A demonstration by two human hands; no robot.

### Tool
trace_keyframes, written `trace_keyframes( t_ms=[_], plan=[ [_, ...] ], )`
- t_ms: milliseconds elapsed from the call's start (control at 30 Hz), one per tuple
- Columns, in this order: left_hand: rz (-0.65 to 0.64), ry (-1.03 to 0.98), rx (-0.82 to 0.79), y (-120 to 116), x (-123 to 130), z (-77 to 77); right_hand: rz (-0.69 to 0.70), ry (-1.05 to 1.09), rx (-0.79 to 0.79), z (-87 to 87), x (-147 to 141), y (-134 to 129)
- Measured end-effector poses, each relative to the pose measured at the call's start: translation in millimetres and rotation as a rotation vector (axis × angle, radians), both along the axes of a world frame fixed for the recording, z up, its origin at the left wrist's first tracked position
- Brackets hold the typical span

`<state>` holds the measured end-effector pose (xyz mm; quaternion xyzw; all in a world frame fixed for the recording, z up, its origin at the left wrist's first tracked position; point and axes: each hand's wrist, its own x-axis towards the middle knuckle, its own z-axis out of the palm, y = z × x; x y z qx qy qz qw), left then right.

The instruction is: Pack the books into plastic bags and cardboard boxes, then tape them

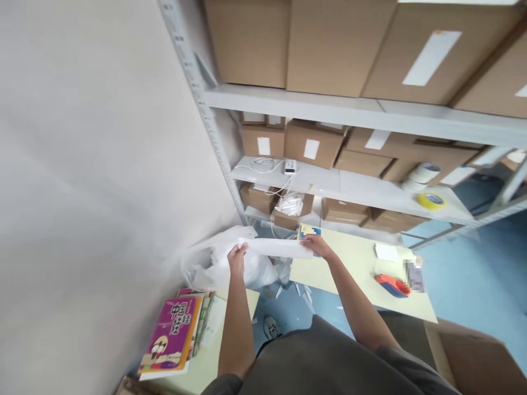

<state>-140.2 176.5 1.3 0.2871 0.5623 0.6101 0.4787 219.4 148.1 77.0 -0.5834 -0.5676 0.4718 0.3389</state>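
Observation:
A long white strip, paper or thin plastic [275,248], stretches between my two hands. My left hand [237,259] pinches its left end. My right hand [315,245] grips the other end, above the edge of a pale yellow table [346,258]. Partly behind the right hand lies a yellow and blue book or card [309,231]. Below and behind the strip sits a large translucent plastic bag [222,258] with white contents that I cannot make out.
Metal shelves [354,189] with cardboard boxes [313,144] rise ahead. Yellow tape [431,201] and white rolls [424,173] rest there. An orange and blue object [392,285] lies on the table. Books [173,332] are stacked at lower left. White scraps [302,293] litter the floor. A wall [102,164] stands left.

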Motion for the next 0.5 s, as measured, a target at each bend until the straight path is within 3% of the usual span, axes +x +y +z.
trace_keyframes(
  t_ms=[133, 300, 500],
  plan=[
    [-0.138, -0.005, 0.004, 5, 86, 8.6, -0.197, 0.045, -0.023, -8.6, 93, -44],
    [-0.308, 0.043, -0.013, -10, 188, 7.2, -0.424, 0.125, -0.056, -24.0, 188, -96],
    [-0.413, 0.066, 0.060, -41, 261, -9.4, -0.546, 0.215, -0.153, -54.5, 275, -145]
  ],
)
